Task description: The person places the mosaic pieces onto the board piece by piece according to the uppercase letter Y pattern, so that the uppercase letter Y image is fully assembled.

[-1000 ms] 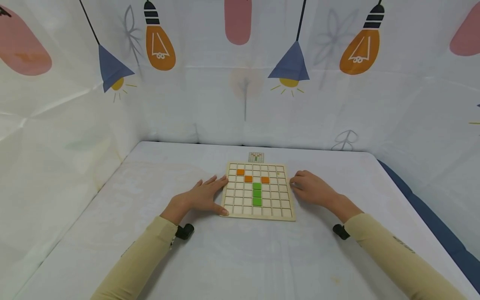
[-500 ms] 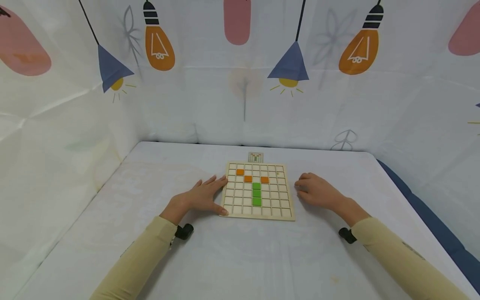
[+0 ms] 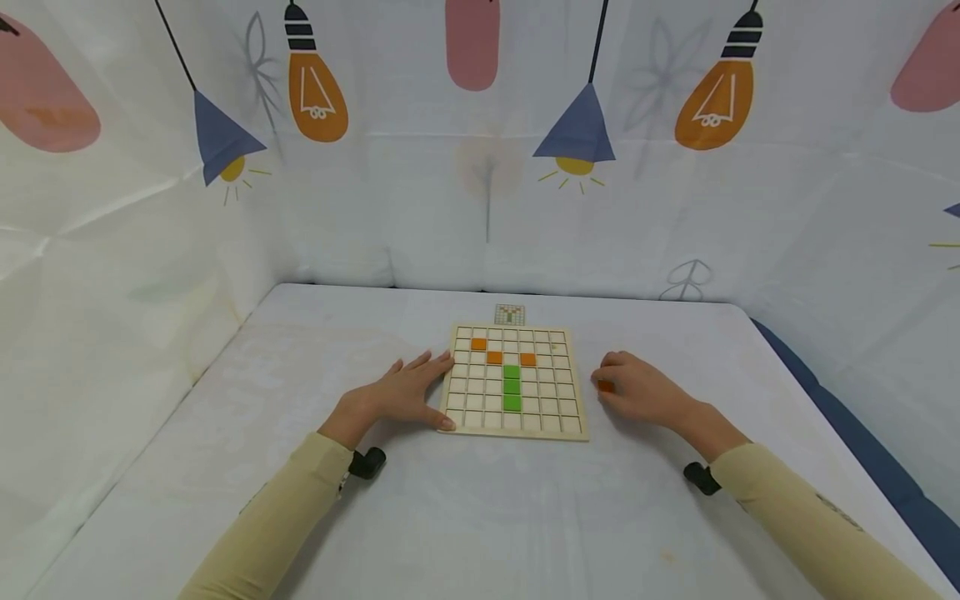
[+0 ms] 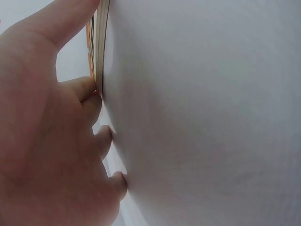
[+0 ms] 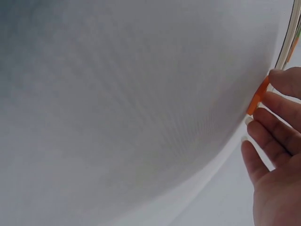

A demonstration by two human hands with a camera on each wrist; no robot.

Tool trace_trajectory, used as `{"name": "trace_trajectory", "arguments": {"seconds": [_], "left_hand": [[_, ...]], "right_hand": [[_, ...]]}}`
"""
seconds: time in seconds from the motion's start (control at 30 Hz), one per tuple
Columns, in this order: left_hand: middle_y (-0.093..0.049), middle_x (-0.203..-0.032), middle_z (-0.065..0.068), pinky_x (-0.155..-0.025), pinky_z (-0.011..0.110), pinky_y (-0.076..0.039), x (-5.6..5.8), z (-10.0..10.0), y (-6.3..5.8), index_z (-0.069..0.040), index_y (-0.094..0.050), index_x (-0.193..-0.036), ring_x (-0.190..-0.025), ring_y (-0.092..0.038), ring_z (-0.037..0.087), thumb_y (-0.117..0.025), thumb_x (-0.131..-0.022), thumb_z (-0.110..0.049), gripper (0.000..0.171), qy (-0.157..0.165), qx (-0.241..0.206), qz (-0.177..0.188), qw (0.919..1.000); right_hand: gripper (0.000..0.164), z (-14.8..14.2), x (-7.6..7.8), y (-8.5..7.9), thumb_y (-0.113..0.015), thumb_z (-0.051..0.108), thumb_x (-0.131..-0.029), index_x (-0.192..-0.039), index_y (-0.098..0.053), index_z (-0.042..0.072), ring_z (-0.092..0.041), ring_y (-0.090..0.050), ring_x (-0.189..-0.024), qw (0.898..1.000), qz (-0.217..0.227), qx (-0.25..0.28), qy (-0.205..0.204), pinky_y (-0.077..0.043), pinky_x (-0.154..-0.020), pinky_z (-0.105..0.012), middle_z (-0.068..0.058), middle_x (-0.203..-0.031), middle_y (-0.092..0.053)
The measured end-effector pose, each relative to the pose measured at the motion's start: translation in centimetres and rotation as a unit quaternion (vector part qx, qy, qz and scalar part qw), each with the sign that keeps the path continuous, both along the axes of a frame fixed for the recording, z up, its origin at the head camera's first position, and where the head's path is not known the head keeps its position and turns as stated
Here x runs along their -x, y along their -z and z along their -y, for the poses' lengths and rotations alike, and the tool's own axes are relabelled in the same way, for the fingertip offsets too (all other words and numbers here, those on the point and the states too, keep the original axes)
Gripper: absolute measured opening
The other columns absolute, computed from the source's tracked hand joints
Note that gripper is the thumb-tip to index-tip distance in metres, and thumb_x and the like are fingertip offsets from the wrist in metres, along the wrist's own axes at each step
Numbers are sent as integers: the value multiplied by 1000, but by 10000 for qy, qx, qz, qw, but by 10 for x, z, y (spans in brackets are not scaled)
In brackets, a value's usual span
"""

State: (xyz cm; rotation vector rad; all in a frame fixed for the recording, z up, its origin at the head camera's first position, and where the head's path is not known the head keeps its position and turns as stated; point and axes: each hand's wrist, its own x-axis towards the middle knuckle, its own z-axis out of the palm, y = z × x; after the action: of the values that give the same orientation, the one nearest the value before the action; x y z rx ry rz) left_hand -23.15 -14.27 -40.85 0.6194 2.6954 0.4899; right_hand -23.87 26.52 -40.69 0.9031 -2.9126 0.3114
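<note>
A square wooden grid board (image 3: 547, 400) lies on the table, with three orange tiles (image 3: 494, 357) and a column of three green tiles (image 3: 512, 387) in its cells. My left hand (image 3: 401, 393) rests at the board's left edge, fingers spread, thumb at the near left corner. To the right of the board, my right hand (image 3: 637, 390) pinches another orange tile (image 5: 258, 96) between thumb and fingers, close over the table. In the left wrist view the thumb and a finger touch the board's side edge (image 4: 99, 52).
A small card (image 3: 510, 314) with a printed grid pattern lies just beyond the board's far edge. White cloth (image 3: 450, 208) printed with lamps and bulbs hangs behind and beside the white table (image 3: 480, 517). Dark blue fabric (image 3: 862, 417) shows past the table's right edge.
My right hand has moved away from the board's right edge, rightward and slightly toward me, and an orange tile now shows in its fingers. The left hand and board stay put.
</note>
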Motion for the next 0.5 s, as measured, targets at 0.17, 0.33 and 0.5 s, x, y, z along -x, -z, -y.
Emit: {"name": "trace_trajectory", "arguments": {"seconds": [0.17,0.33,0.5], "left_hand": [[-12,-169,-5,-123,63,-3,0,1,1,-22,-18,-161,-158,-3,26,-76,-74,-67,113,13,-9,-2,10000],[-12,-169,-5,-123,63,-4,1,1,2,-23,-18,-161,-158,-3,26,-75,-74,-68,114,2,6,2,10000],[-11,-169,-6,-123,63,-4,1,1,3,-24,-18,-161,-158,-3,25,-74,-73,-70,114,-4,57,-31,10000]], "right_hand": [[14,-1,-2,-1,-71,10,-89,-102,-75,11,-12,-52,-86,9998,190,0,92,-50,-77,-34,4,-93,-61],[16,-2,-1,-2,-71,9,-88,-104,-75,10,-13,-54,-88,9995,283,-8,161,-51,-79,-35,3,-94,-62],[17,-2,-1,-1,-72,7,-87,-103,-76,7,-14,-55,-87,9996,220,135,139,-52,-79,-36,1,-94,-63]]}}
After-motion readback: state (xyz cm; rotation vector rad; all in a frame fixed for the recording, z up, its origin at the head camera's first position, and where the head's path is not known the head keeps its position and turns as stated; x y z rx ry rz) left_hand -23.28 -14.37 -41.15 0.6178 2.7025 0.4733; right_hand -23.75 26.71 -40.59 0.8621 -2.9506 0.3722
